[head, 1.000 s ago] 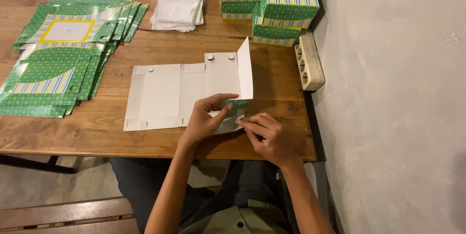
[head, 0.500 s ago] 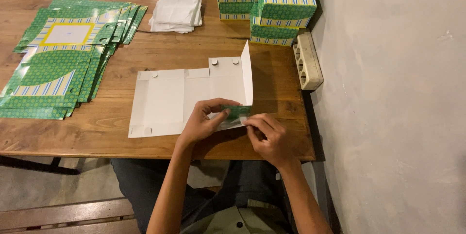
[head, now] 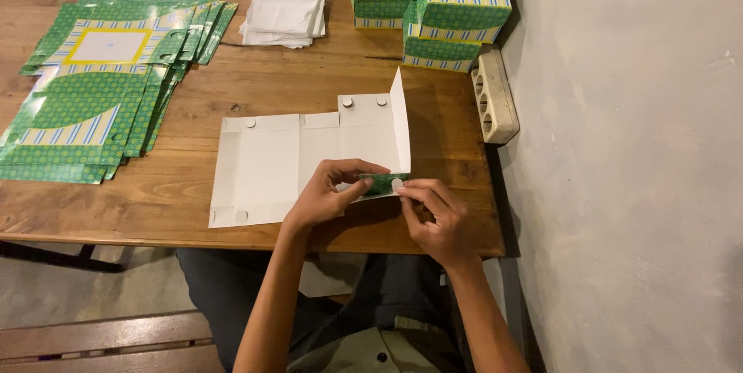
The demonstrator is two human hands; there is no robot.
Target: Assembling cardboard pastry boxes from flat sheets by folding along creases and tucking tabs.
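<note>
Since the earlier pictures the flat white die-cut cardboard box blank (head: pixel 286 160) has slid a little toward the right of the frame, and both hands have drawn closer together at its lower right corner, where a small green-printed flap (head: pixel 381 184) is now turned up more fully. The blank lies printed side down on the wooden counter (head: pixel 232 90), just below the middle of the frame, with its right end panel (head: pixel 399 121) standing upright.

The left hand (head: pixel 329 191) has its grip pinched closed on the green flap, thumb above and fingers curled under. The right hand (head: pixel 437 214) pinches the same corner from the right, its fingertips on a small round white sticker (head: pixel 397 184); its grip is closed on the flap's edge.

By my judgement the step in hand is folding and fixing this corner flap. The next move would call for a firm press along the crease while the upright panel is kept square.

A stack of unfolded green patterned box blanks (head: pixel 101 87) fills the upper left, a pile of white folded papers (head: pixel 285 13) sits at upper centre, finished green boxes (head: pixel 441 9) are stacked at upper right, and a cream power strip (head: pixel 494 98) lies beside the wall (head: pixel 635 148).
</note>
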